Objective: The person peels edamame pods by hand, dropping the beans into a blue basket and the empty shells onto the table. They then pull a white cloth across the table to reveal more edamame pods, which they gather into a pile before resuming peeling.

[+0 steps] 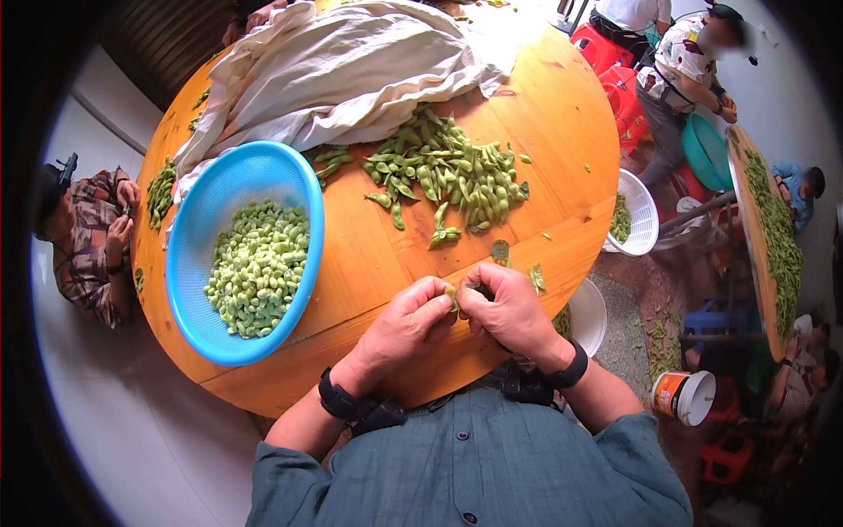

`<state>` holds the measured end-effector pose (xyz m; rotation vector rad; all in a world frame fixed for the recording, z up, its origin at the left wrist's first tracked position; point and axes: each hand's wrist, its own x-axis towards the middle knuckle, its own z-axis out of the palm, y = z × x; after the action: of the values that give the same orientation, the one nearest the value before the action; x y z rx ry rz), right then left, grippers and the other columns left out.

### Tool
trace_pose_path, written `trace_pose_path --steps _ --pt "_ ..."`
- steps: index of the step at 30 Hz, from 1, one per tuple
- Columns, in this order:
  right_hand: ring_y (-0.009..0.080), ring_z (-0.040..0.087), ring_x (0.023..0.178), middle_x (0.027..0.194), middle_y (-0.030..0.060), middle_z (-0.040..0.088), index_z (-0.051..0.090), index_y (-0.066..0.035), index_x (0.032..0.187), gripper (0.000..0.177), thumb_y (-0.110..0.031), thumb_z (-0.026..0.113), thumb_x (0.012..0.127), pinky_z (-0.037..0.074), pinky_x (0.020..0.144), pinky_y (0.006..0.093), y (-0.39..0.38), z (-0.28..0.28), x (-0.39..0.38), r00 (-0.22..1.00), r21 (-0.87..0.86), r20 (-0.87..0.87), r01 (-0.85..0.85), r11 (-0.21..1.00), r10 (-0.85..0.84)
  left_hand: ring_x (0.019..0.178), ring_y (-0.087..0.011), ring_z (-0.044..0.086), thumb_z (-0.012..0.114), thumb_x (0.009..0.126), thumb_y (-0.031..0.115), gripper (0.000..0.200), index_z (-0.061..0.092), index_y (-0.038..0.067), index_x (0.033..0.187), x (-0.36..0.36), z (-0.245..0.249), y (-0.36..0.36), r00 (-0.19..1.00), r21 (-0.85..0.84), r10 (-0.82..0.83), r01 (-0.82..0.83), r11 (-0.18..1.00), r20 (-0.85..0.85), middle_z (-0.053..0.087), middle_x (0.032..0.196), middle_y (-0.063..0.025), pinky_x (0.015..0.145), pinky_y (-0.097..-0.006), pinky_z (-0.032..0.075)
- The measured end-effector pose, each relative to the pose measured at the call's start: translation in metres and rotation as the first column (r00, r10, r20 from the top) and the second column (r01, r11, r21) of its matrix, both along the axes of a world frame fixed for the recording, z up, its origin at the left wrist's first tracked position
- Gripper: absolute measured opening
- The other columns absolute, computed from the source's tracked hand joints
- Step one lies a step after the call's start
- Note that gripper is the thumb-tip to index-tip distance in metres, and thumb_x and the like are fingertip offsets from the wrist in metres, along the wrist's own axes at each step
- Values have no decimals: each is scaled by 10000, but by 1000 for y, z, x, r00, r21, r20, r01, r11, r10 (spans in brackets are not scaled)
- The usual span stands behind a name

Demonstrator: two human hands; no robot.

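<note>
My left hand (408, 323) and my right hand (509, 309) meet over the near edge of the round wooden table (562, 114). Pinched between their fingertips is a small green bean pod (453, 297), mostly hidden by the fingers. Just beyond the hands lies a heap of green bean pods (487, 180), with a few strays closer in. To the left of my left hand, a blue plastic colander (250, 171) holds many shelled green beans (259, 272).
A crumpled white cloth (351, 75) covers the table's far side. Beside the table at right are a white basket (648, 211) and a white bucket (696, 398). One person (92, 237) sits at left; several others are around another pod-covered table (746, 193) at right.
</note>
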<state>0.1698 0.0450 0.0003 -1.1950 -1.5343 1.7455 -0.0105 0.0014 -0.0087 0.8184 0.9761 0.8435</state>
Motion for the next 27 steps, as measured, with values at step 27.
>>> trace_pose_path --steps 27 --pt "65 576 585 678 22 606 623 6 947 199 -190 649 930 469 537 244 9 11 22 997 27 61 -57 998 55 584 -18 467 598 982 122 102 568 39 1033 7 2 6 990 67 114 -119 991 79 627 835 -11 465 -180 351"
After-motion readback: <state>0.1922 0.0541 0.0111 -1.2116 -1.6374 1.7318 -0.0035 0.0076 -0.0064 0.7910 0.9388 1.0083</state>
